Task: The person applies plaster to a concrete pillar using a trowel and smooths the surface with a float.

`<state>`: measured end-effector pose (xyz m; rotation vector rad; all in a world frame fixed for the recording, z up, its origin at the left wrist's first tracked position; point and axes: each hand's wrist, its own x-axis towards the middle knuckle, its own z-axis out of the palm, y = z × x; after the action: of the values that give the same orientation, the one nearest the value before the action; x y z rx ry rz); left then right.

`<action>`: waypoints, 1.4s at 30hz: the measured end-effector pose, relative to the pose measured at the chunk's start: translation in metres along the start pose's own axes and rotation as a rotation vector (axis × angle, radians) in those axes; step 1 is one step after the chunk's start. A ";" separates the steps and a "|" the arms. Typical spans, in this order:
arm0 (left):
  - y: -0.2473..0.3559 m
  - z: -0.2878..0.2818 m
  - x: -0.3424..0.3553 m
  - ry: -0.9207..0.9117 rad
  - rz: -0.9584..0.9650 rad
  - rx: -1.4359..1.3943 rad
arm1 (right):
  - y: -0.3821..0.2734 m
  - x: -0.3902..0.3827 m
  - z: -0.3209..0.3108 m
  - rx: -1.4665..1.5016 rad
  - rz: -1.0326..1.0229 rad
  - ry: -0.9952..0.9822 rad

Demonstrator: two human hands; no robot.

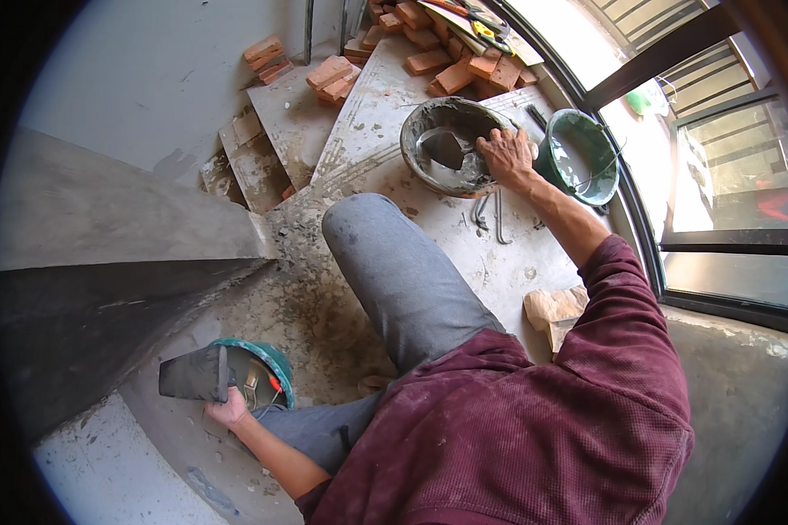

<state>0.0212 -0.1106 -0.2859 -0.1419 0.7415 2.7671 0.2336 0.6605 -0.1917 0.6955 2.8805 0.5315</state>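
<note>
My right hand (508, 157) is at the right rim of a mortar-smeared bucket (416, 171), its fingers closed round what looks like a trowel handle. Inside that bucket, amid wet grey mortar, shows the dark trowel blade (444, 150). Down at the lower left, my left hand (228, 409) grips a dark, flat rectangular plastering float (193, 374); its handle is mostly hidden. Just behind the float stands a teal bucket (280, 359) with tools in it, one with a red part.
A green bucket (600, 179) of cloudy water stands right of the mortar bucket, beside the window frame (643, 236). Bricks (455, 74) are piled at the back. Metal hooks (501, 219) lie on the floor. A concrete ledge (131, 210) juts in from the left.
</note>
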 end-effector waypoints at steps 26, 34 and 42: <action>-0.030 0.080 -0.024 -0.132 0.014 -0.069 | -0.021 -0.055 -0.128 0.995 0.049 0.036; -0.027 0.089 -0.029 -0.291 0.199 -0.289 | -0.125 -0.050 -0.185 1.046 -0.486 -0.267; -0.018 0.091 -0.038 -0.364 0.208 -0.338 | -0.232 -0.028 -0.115 0.981 -0.631 -0.480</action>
<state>0.0606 -0.0593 -0.2096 0.3849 0.2041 2.9676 0.1379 0.4192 -0.1685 -0.0720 2.5125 -1.0174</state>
